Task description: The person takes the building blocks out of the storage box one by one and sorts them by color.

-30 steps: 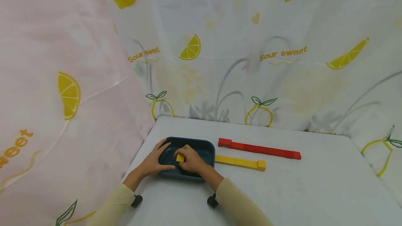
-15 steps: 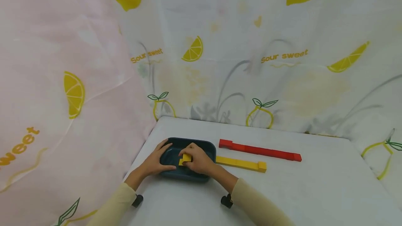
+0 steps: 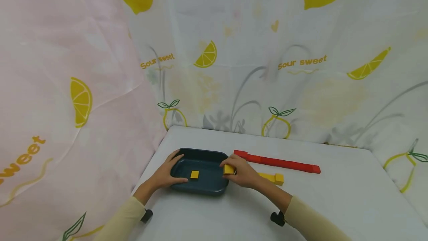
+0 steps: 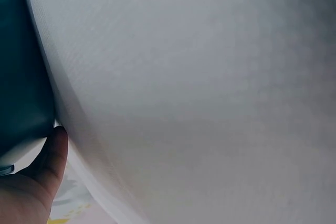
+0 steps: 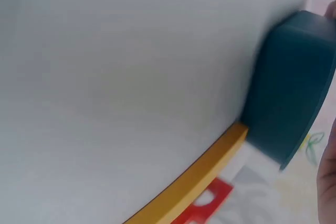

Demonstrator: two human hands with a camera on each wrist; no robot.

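Note:
My left hand (image 3: 165, 174) grips the left end of a dark blue rectangular tray (image 3: 200, 190), fingers over the far side and thumb at the near rim. In the left wrist view, the thumb (image 4: 56, 153) touches the tray wall (image 4: 23, 66). My right hand (image 3: 245, 172) pinches a small yellow block (image 3: 229, 169) over the tray's right rim. One yellow block (image 3: 194, 174) lies on the tray floor. To the right, partly behind my right hand, runs a row of yellow blocks (image 3: 269, 177), its right end raised by one block. It starts right at the tray's end (image 5: 236, 132).
Behind the yellow row, a longer row of red blocks (image 3: 284, 163) lies on the white table (image 3: 334, 196), with a raised block at its left end. Lemon-printed cloth (image 3: 240, 47) hangs at the back, and pinkish cloth (image 3: 110, 111) closes off the left side.
My right hand has lifted a yellow block from inside the tray and carried it right to the tray's rim. Another yellow block is now uncovered in the tray. My left hand keeps its place.

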